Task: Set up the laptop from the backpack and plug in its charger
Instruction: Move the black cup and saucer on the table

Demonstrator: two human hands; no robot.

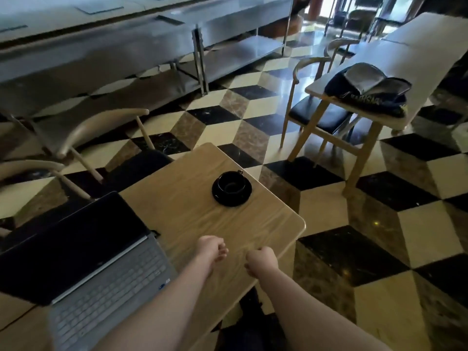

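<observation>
A silver laptop [101, 279] stands open at the left of the wooden table [192, 209], its screen dark. A small dark plug [155, 233] shows at the laptop's right rear corner. My left hand [211, 249] and my right hand [262, 259] hover over the table's near right part, both curled into loose fists with nothing in them. The dark backpack [367, 91] lies unzipped on another table [410, 54] at the right, far from both hands. I see no charger brick.
A black cup on a black saucer [231, 188] stands past my hands. Wooden chairs [83, 138] are at the left and one [314, 107] by the backpack's table. Steel counters [126, 46] line the back. The floor is checkered tile.
</observation>
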